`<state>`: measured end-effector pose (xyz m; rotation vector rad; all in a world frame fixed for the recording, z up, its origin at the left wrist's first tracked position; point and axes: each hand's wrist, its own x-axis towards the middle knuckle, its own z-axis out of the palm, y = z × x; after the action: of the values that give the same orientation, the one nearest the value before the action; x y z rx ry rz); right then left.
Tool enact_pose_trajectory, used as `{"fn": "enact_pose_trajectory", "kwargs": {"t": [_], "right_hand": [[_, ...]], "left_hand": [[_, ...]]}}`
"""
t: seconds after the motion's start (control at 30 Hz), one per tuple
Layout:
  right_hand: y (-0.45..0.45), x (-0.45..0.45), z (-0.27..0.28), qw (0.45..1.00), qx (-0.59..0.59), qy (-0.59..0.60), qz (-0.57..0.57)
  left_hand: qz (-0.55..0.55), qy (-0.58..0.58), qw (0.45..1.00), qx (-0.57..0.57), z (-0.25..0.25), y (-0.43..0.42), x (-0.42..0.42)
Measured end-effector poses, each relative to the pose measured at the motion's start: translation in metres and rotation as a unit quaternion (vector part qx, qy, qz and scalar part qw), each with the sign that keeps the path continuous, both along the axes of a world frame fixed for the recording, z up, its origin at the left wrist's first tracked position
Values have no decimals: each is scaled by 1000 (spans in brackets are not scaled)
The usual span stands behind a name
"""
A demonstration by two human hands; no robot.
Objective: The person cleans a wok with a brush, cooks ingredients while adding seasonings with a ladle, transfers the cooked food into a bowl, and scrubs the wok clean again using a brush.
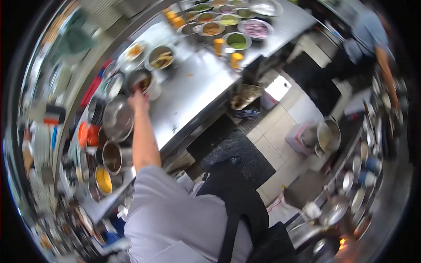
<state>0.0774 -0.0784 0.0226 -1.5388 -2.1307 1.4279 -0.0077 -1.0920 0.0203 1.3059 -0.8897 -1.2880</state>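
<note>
My left arm is stretched out over the steel counter point(199, 81). At its end, my left hand point(139, 101) is at the near rim of a metal bowl point(133, 79) with dark reddish-brown contents. The fingers point into the bowl and are blurred, so I cannot make out whether they grip anything. Just below the hand lies a wide, shiny metal bowl point(118, 117). Behind stand a bowl of yellowish food strips point(161, 58) and a white plate point(133, 65) with orange-yellow food. My right hand is outside the picture.
Several bowls of chopped ingredients, including a green one point(237, 41) and a pinkish-purple one point(255, 29), stand at the counter's far end. Pots, one with yellow liquid point(103, 179), line the left. A co-worker point(366, 39) stands at the right. A flame point(342, 243) burns lower right.
</note>
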Motion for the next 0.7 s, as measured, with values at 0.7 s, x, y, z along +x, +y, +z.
{"fn": "enact_pose_trajectory", "kwargs": {"t": [0.7], "right_hand": [[8,116,75,957,-52,106,-264]], "left_hand": [[-920,-43,333,202,37,859,-200]]}}
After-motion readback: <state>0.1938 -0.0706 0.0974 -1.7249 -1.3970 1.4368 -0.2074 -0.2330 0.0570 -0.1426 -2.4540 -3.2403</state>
